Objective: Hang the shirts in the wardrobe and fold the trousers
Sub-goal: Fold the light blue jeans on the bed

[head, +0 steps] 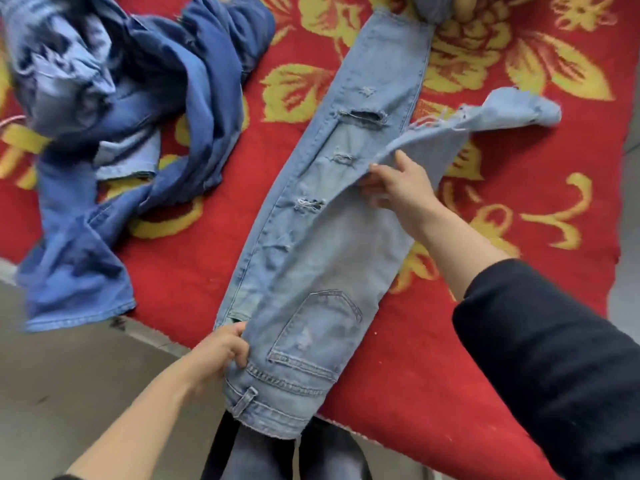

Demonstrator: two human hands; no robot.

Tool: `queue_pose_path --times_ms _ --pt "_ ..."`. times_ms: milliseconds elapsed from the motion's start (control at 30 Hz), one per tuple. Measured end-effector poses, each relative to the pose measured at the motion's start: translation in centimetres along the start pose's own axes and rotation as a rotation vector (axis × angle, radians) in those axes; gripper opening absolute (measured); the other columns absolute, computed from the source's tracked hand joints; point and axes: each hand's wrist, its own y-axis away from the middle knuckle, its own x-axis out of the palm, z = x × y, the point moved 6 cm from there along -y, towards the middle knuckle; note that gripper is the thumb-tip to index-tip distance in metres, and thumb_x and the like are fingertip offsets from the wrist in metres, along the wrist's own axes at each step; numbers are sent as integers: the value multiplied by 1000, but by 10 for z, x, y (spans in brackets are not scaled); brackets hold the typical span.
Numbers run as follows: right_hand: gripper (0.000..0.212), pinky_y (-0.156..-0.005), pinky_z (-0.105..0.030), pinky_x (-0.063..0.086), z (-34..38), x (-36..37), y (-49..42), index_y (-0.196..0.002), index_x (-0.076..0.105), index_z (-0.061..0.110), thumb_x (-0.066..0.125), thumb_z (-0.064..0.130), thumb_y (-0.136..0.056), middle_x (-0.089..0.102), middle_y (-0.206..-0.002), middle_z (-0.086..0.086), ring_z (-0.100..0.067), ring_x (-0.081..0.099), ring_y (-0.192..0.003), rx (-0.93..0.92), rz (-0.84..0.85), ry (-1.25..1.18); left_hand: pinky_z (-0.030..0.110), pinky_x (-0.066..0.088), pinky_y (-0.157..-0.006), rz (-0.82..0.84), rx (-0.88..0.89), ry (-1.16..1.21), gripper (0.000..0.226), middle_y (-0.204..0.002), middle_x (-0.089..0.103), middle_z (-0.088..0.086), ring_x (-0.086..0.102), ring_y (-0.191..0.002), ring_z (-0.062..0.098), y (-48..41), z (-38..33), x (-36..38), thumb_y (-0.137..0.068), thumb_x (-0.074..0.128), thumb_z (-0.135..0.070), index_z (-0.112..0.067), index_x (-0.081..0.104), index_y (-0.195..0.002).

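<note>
1. Light blue ripped jeans (311,244), one pair. They lie lengthwise on a red rug (540,161) with yellow flowers, waistband toward the person and legs running away. A back pocket (318,334) faces up. The upper leg shows one wide tear (363,117) at the knee and several smaller frayed rips below it.
2. Second leg of the same pair. It is lifted off the lower leg and drawn out to the right, its frayed hem (519,110) hanging clear of the rug.
3. Hands, two.
   - The left hand (221,351) grips the near left edge of the jeans just above the waistband, fingers curled over the cloth.
   - The right hand (398,188) holds the raised leg at mid-length, thumb on top and fingers under the fabric.
4. Black sleeve (554,358), one, on the right arm. The left forearm is bare.
5. Heap of darker denim garments (138,98), lying crumpled on the rug's left part, well apart from the light pair. It shows at least two shades of blue, but the number of pieces cannot be told. One hem hangs over the rug's edge.
6. Grey floor (52,375), visible beyond the rug at lower left.
7. The person's dark trousers (277,455), directly below the waistband.
</note>
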Motion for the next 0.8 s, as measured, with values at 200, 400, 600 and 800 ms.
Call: queue_pose_path --times_ms 200,400,600,800 --pt "63 -60 -20 46 -54 74 13 -148 34 15 58 17 -90 68 -106 -10 -13 55 -74 115 351 565 28 29 -51 -487 42 -143 14 -58 53 -6 40 -56 12 -3 18 -65 -84 59 -8 -11 59 -71" --pt "61 -87 -27 45 -89 79 20 -146 39 14 56 17 -88 62 -127 -8 -18 60 -102 131 320 762 33 36 -62 -565 109 -531 16 -76 56 -2 53 -71 19 -12 3 -65 -85 65 -29 -16 55 -87" --pt "52 -67 -26 41 -84 82 6 -138 50 14 50 12 -85 63 -90 -4 -20 53 -73 134 198 751 39 44 -90 -546 232 -511 59 -125 48 4 49 -114 26 -34 -32 -65 -83 66 -40 -22 38 -133" --pt "38 -78 -38 42 -73 40 7 -122 48 10 57 19 -86 53 -116 -10 -28 55 -95 57 -319 764 34 45 -65 -374 211 -580 29 -91 66 -2 63 -84 21 -63 -60 -70 -91 58 -44 -24 47 -110"
